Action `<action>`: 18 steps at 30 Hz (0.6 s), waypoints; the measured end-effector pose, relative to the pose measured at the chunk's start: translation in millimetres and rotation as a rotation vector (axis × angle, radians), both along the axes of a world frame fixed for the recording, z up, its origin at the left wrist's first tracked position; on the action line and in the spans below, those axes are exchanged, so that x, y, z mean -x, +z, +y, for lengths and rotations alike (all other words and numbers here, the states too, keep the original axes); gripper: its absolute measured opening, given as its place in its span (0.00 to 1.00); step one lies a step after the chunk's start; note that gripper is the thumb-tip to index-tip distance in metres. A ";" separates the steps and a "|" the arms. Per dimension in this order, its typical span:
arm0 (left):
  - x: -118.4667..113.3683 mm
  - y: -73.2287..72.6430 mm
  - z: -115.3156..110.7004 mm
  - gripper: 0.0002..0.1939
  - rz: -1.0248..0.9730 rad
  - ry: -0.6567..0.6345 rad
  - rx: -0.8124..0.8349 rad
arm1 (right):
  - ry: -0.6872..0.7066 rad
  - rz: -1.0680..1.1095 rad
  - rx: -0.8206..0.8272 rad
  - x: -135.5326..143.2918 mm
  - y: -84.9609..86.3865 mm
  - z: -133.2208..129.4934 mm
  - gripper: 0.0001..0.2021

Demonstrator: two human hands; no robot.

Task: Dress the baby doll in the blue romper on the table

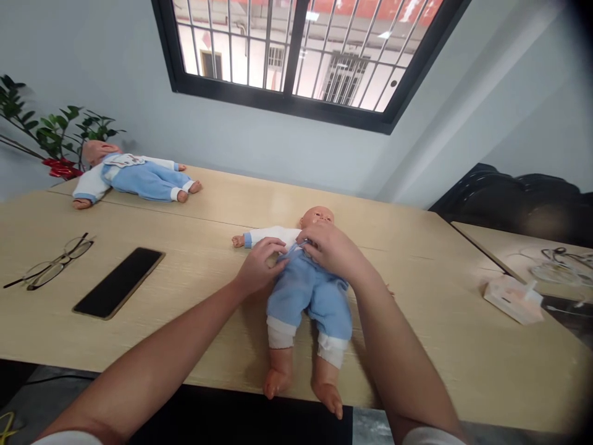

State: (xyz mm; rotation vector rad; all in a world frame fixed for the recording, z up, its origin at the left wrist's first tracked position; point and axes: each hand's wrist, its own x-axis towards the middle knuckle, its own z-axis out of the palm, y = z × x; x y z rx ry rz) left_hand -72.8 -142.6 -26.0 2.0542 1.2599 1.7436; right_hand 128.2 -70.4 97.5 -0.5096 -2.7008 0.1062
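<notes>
A baby doll in a white top and light blue trousers lies on its back at the middle of the table, its feet towards me. At its chest, my left hand has its fingers closed on the blue clothing near the waist. My right hand is closed on the same blue cloth just below the doll's chin and covers part of the chest. The doll's far-side arm is mostly hidden behind my right forearm.
A second dressed doll lies at the back left beside a plant. Glasses and a black phone are on the left. A white box and cables lie on the right.
</notes>
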 end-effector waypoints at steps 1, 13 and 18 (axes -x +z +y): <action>-0.3 1.3 -0.7 0.06 0.001 0.029 -0.014 | -0.001 0.014 -0.003 0.7 0.9 -1.1 0.08; -5.5 5.6 -5.3 0.15 -0.041 0.164 0.119 | -0.092 -0.014 -0.036 6.0 1.8 -11.7 0.12; -4.8 6.2 -4.1 0.06 0.054 0.152 0.079 | -0.149 -0.052 -0.030 7.4 -0.4 -14.2 0.11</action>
